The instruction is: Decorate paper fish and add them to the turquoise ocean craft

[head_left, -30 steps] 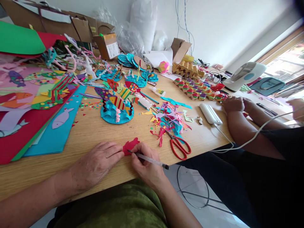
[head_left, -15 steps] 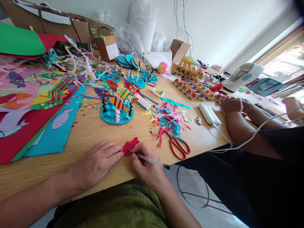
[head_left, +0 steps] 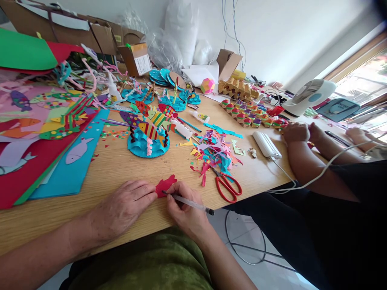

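A red paper fish cutout (head_left: 166, 185) lies on the table close to its front edge. My left hand (head_left: 128, 203) rests flat with its fingers stretched out, the fingertips touching the fish's left end. In my right hand (head_left: 186, 205) is a pen (head_left: 193, 204) with a clear barrel and black end, its tip on the red fish. Red-handled scissors (head_left: 227, 186) lie to the right of my right hand. Beyond the fish stands a blue round paper piece (head_left: 137, 151) carrying striped and dotted paper fish.
Coloured paper scraps (head_left: 216, 147) are heaped behind the scissors. At left, a lilac fish (head_left: 79, 151) lies on blue sheets (head_left: 68, 181). A white power strip (head_left: 266, 145) sits near a co-worker's hands (head_left: 296, 133). Egg-carton pieces (head_left: 244, 114) and a glue bottle (head_left: 201, 117) stand farther back.
The pen's rear end has shifted slightly left and down, while its tip stays on the red fish. My left hand has not moved. At far right, another person's hands have shifted.
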`<state>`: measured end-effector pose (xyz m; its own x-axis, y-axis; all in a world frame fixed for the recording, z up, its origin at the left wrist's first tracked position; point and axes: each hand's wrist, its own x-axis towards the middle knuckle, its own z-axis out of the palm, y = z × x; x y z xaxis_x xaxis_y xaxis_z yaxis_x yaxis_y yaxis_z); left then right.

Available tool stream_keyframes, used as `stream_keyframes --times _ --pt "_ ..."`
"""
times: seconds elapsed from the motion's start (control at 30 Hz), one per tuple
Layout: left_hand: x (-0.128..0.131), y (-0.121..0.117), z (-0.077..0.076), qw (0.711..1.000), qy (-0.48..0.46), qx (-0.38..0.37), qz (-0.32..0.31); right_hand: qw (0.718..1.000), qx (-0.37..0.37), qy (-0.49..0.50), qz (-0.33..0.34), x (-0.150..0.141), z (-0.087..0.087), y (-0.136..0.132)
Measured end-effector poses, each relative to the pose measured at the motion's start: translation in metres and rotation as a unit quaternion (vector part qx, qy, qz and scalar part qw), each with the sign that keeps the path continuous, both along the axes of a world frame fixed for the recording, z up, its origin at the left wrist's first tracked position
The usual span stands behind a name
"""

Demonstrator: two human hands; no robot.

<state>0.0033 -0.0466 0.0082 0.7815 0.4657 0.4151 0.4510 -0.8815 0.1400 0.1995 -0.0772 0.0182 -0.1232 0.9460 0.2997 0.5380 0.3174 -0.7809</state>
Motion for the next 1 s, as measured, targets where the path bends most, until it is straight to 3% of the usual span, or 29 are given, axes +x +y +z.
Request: stream_keyframes --times 1.0 --pt "-0.0011 -0.0005 -0.0006 1.000 0.015 0.012 -0.001 0.999 -0.037 0.008 0.011 0.0032 0.0034 -0.0026"
